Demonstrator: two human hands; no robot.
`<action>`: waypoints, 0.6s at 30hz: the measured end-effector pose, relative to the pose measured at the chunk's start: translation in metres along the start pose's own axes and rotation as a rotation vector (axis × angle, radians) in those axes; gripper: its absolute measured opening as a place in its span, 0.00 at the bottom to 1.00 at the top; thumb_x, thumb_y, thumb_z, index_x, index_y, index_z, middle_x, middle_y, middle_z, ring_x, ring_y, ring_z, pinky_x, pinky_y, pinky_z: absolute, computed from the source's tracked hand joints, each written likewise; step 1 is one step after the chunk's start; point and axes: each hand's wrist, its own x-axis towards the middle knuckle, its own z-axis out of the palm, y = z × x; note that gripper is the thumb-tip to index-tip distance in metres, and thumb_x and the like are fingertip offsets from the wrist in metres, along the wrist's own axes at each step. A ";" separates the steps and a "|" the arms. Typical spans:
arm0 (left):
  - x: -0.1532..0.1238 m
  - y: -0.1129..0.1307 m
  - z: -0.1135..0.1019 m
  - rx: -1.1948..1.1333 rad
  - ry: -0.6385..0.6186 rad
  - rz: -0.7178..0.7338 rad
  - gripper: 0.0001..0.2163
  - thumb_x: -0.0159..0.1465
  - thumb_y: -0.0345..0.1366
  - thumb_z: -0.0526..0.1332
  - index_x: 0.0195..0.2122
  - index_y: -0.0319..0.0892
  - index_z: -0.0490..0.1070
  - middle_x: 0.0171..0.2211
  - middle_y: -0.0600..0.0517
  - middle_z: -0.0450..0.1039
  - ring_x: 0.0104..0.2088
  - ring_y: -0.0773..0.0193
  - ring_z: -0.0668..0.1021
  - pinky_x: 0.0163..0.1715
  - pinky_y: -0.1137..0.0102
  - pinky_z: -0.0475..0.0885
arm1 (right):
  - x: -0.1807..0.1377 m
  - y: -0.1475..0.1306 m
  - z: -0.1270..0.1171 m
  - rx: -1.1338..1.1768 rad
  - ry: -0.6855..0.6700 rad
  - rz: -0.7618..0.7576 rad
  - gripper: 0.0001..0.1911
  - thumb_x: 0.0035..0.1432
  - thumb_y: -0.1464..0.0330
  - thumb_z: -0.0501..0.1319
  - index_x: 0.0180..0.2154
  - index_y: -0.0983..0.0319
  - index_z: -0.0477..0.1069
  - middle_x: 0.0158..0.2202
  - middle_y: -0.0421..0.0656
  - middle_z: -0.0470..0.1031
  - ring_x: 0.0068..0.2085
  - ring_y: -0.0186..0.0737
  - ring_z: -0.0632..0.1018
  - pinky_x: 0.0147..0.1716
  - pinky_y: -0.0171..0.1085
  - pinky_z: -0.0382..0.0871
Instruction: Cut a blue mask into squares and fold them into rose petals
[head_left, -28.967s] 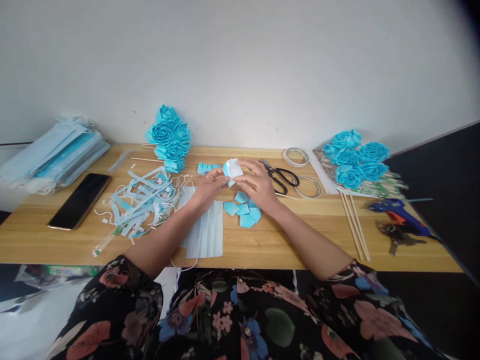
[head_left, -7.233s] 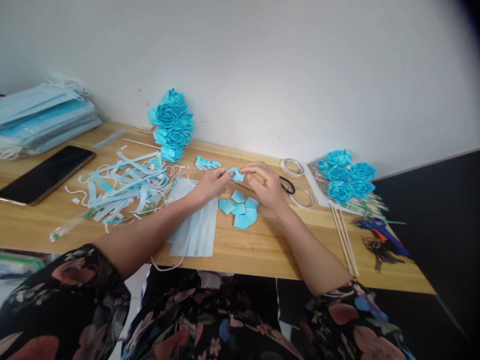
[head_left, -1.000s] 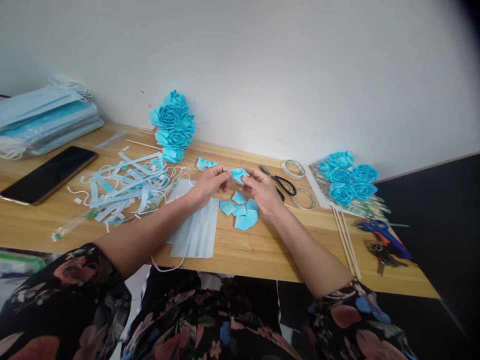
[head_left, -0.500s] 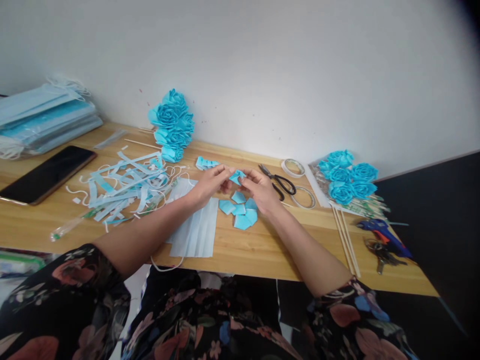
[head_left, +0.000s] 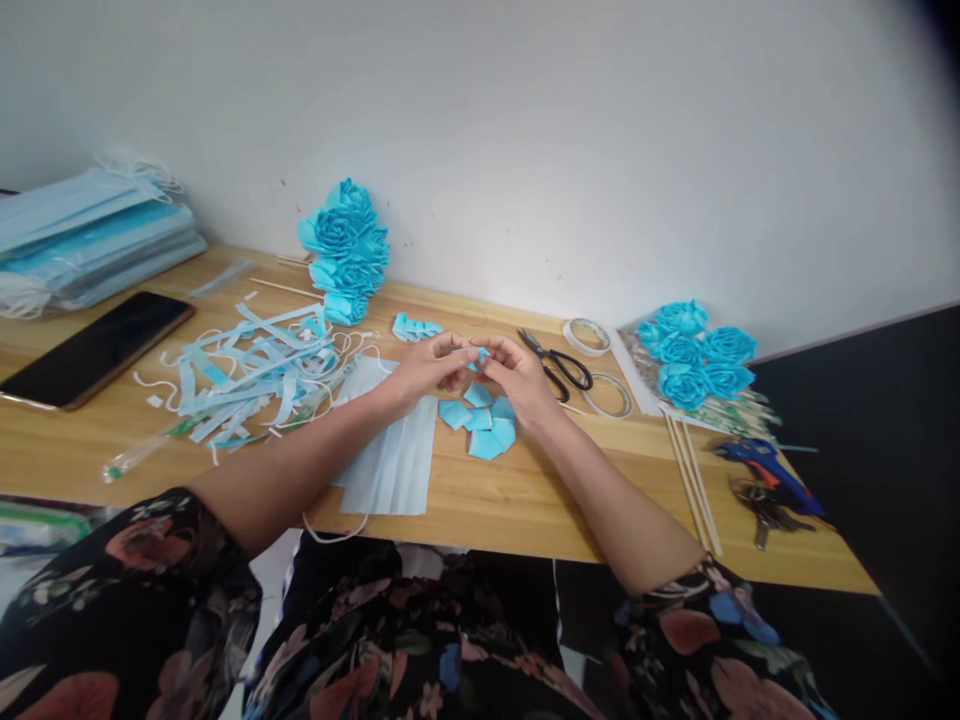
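Observation:
My left hand and my right hand meet above the wooden table, fingertips pinched together on a small blue folded piece that is mostly hidden between them. Just below my hands lies a small pile of folded blue squares. A pale blue face mask lies flat under my left wrist.
Cut mask strips and a phone lie left, a stack of masks far left. Blue roses lean on the wall; more roses, scissors, tape rolls, sticks, glue gun and keys lie right.
The blue piece between my fingertips has been folded smaller and now shows less. Both hands stay in the same spot over the pile of squares.

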 end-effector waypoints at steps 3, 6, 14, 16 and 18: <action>-0.001 0.001 0.001 -0.031 -0.001 -0.013 0.22 0.57 0.56 0.65 0.30 0.41 0.65 0.20 0.56 0.69 0.20 0.71 0.70 0.22 0.75 0.64 | 0.000 -0.001 0.001 0.018 0.016 0.000 0.18 0.45 0.58 0.72 0.38 0.58 0.76 0.31 0.37 0.76 0.32 0.34 0.73 0.34 0.36 0.71; -0.001 0.001 0.000 -0.022 -0.012 -0.011 0.22 0.56 0.56 0.66 0.32 0.41 0.65 0.20 0.56 0.69 0.20 0.71 0.70 0.22 0.75 0.64 | 0.000 0.000 0.001 0.011 0.020 -0.009 0.18 0.46 0.58 0.72 0.39 0.58 0.76 0.32 0.37 0.76 0.32 0.34 0.73 0.34 0.36 0.71; 0.001 -0.003 0.000 0.041 -0.027 0.019 0.16 0.56 0.43 0.69 0.34 0.41 0.64 0.18 0.59 0.68 0.18 0.73 0.69 0.22 0.76 0.62 | 0.001 0.004 -0.001 -0.067 -0.016 -0.049 0.18 0.48 0.60 0.71 0.41 0.58 0.75 0.34 0.39 0.79 0.34 0.35 0.75 0.35 0.36 0.70; 0.002 -0.004 0.000 0.049 0.000 0.011 0.13 0.57 0.40 0.68 0.33 0.41 0.64 0.17 0.59 0.67 0.18 0.73 0.69 0.22 0.76 0.62 | 0.000 0.005 -0.001 -0.093 -0.029 -0.070 0.17 0.50 0.61 0.69 0.42 0.58 0.75 0.33 0.38 0.78 0.32 0.34 0.75 0.34 0.35 0.70; 0.002 -0.004 0.000 0.061 0.032 0.005 0.11 0.58 0.39 0.67 0.32 0.40 0.65 0.17 0.59 0.67 0.18 0.73 0.68 0.22 0.76 0.62 | 0.000 0.005 -0.001 -0.121 -0.041 -0.084 0.16 0.52 0.61 0.68 0.43 0.58 0.75 0.33 0.38 0.78 0.32 0.33 0.74 0.34 0.35 0.70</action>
